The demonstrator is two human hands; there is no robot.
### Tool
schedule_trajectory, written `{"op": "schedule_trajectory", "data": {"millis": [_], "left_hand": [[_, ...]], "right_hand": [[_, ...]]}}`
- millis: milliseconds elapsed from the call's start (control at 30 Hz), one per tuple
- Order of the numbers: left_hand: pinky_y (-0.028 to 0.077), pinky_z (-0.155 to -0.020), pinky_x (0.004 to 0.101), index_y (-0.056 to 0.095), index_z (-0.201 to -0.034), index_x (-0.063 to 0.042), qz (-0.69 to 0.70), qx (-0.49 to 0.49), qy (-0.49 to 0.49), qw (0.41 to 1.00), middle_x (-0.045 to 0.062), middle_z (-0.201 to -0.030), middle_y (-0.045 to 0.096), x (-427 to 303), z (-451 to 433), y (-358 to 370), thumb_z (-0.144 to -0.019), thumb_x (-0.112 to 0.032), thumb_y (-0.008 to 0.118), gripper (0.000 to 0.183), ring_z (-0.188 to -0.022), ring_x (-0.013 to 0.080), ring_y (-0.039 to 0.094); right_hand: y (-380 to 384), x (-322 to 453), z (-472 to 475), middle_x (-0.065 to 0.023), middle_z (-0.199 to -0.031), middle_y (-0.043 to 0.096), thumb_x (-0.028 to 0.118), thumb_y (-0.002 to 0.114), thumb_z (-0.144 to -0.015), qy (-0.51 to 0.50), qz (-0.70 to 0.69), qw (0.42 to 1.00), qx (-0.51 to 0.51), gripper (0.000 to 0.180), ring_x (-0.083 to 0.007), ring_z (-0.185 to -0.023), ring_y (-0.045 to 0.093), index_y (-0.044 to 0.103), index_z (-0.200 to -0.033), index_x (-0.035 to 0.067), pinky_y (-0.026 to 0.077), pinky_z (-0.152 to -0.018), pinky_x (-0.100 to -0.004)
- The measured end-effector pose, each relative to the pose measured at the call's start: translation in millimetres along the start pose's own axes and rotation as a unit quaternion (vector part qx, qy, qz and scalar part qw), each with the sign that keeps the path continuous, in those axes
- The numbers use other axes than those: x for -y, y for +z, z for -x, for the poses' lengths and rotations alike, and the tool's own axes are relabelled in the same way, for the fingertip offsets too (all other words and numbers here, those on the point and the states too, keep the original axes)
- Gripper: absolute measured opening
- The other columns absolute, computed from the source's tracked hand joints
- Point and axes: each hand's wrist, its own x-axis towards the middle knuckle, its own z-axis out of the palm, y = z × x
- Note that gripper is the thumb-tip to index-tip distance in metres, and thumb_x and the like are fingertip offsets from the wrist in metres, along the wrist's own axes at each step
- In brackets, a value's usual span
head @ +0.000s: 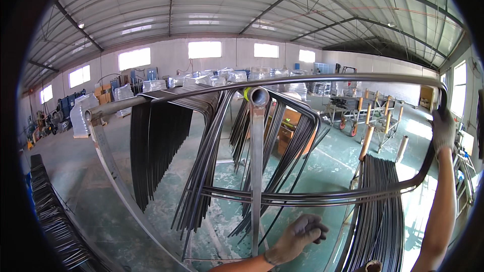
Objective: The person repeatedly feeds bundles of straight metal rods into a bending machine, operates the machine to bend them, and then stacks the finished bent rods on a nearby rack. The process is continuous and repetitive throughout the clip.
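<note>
In a grey work glove, my right hand (443, 130) grips the bent end of several U-shaped dark metal tubes (351, 79). Their upper run passes across the rack to the far left, and their lower run crosses behind the upright post (256, 181) or in front of it; I cannot tell which. My left hand (300, 236), also gloved, hovers below the lower run with loosely curled fingers and nothing in it. On the steel rack's left horizontal pipe (113, 107) hangs a dense row of bent tubes (160, 147). More bent tubes (298, 136) hang behind the post.
At the lower right, long dark tubes (378, 211) lie between upright stakes (366, 143). Another stack of metal pieces (56, 219) borders the left. Wheeled racks (353, 121), a wooden cabinet (285, 139) and wrapped pallets (223, 77) stand farther back.
</note>
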Motion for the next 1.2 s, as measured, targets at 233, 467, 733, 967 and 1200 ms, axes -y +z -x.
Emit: {"op": "schedule_trajectory", "data": {"millis": [233, 467, 733, 967, 1200], "left_hand": [[0.059, -0.094, 0.0346, 0.066, -0.138, 0.005, -0.477, -0.191, 0.356, 0.781, 0.016, -0.124, 0.076, -97, 48, -7, -0.105, 0.006, 0.069, 0.033, -0.104, 0.0194, 0.074], [0.057, -0.108, 0.0441, 0.063, -0.139, 0.01, -0.571, -0.349, 0.437, 0.601, 0.024, -0.127, 0.071, -138, 43, -40, -0.091, 0.006, 0.08, 0.052, -0.121, 0.0305, 0.07], [0.061, -0.099, 0.0403, 0.06, -0.144, 0.008, -0.462, -0.295, 0.284, 0.787, 0.019, -0.121, 0.075, -101, 41, -77, -0.096, -0.002, 0.084, 0.054, -0.107, 0.027, 0.076], [0.062, -0.084, 0.0509, 0.063, -0.14, 0.005, -0.505, -0.345, 0.181, 0.77, 0.023, -0.114, 0.077, -78, 35, -87, -0.098, -0.023, 0.086, 0.055, -0.098, 0.0423, 0.078], [0.055, -0.076, 0.0599, 0.061, -0.144, 0.0, -0.529, -0.34, 0.275, 0.727, 0.025, -0.105, 0.072, -65, 42, -105, -0.099, -0.021, 0.081, 0.054, -0.09, 0.0509, 0.07]], "right_hand": [[136, 193, 21, -0.0257, -0.112, 0.082, 0.037, 0.072, -0.111, -0.155, 0.091, 0.983, 0.043, 0.039, -0.0453, -0.103, 0.079, 0.073, -0.129, 0.003, 0.06, -0.092, -0.0548], [248, 325, 123, -0.0251, -0.116, 0.082, 0.028, 0.066, -0.115, -0.243, 0.106, 0.943, 0.203, 0.023, -0.0451, -0.11, 0.08, 0.068, -0.124, 0.007, 0.062, -0.099, -0.0577], [304, 348, 198, -0.0204, -0.116, 0.077, 0.013, 0.075, -0.101, -0.396, 0.067, 0.91, 0.105, 0.033, -0.0429, -0.103, 0.079, 0.063, -0.132, 0.011, 0.065, -0.091, -0.0553], [384, 331, 232, -0.0224, -0.152, 0.064, 0.01, 0.084, -0.092, -0.466, -0.071, 0.876, -0.098, 0.08, -0.0439, -0.143, 0.061, 0.052, -0.165, 0.003, 0.052, -0.117, -0.0554], [487, 342, 224, -0.016, -0.141, 0.074, -0.003, 0.077, -0.097, -0.375, -0.086, 0.923, 0.022, 0.075, -0.0402, -0.133, 0.07, 0.052, -0.166, 0.011, 0.056, -0.112, -0.0497]]}}
